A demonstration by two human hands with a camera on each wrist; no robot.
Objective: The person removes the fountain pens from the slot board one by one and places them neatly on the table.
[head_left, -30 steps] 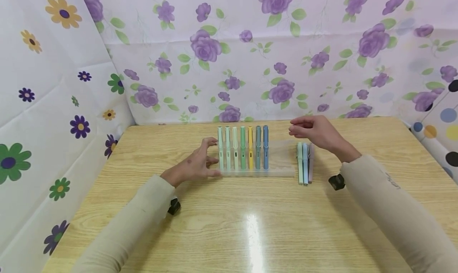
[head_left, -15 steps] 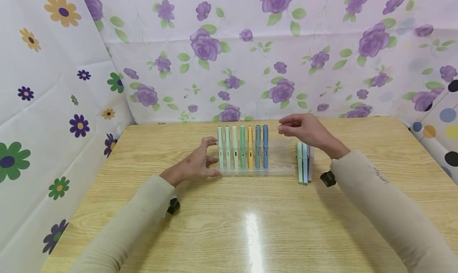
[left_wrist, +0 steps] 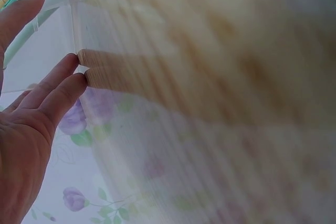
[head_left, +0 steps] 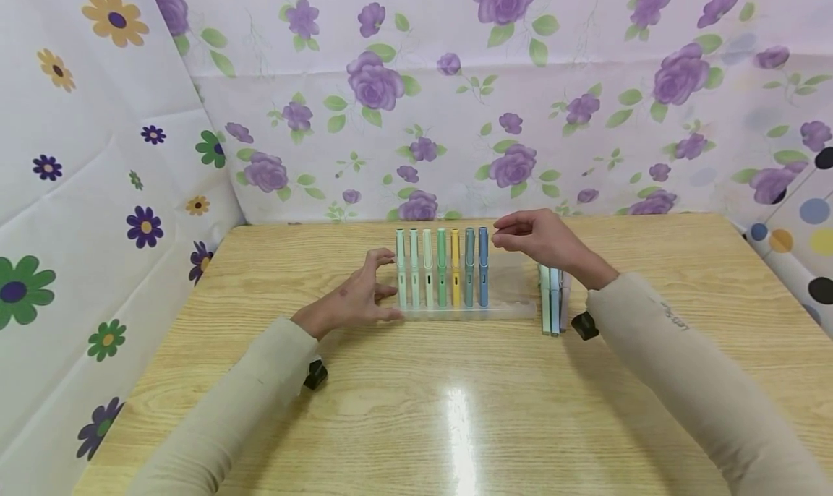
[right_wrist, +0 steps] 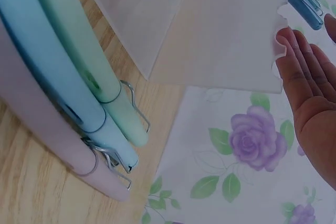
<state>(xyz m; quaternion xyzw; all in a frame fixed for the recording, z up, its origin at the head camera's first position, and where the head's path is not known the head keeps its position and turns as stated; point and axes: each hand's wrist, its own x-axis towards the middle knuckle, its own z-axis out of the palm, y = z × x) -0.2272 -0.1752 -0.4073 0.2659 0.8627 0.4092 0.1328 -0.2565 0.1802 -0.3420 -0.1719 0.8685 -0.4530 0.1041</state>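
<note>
On the wooden worktop [head_left: 455,409] lies a clear plastic pen tray [head_left: 510,286], its left part filled with seven capped pens [head_left: 442,268] side by side: pale mint and cream ones, a green one, a yellow one, a grey-blue one and a blue one at the right end of the row. The right part of the tray is bare. The left hand [head_left: 354,297] rests on the worktop at the tray's left end, its fingers [left_wrist: 58,85] straight and slightly spread, the fingertips touching the tray's clear edge; it grips nothing. The right hand [head_left: 540,239] hovers above the far right part of the tray, just beside the top of the blue pen [head_left: 484,264], with its fingers relaxed and a little apart and holding nothing; the right wrist view shows them close to the tray's wavy far rim. Just to the right of the tray, touching one another and lying directly on the worktop, are three loose pens [head_left: 554,301]: a mint one [right_wrist: 84,72] nearest the tray, a light blue one [right_wrist: 52,72] in the middle and a pale lilac one [right_wrist: 31,124] outermost, their wire clips turned the same way. Floral sheeting [head_left: 455,105] forms the backdrop behind and to the sides.
</note>
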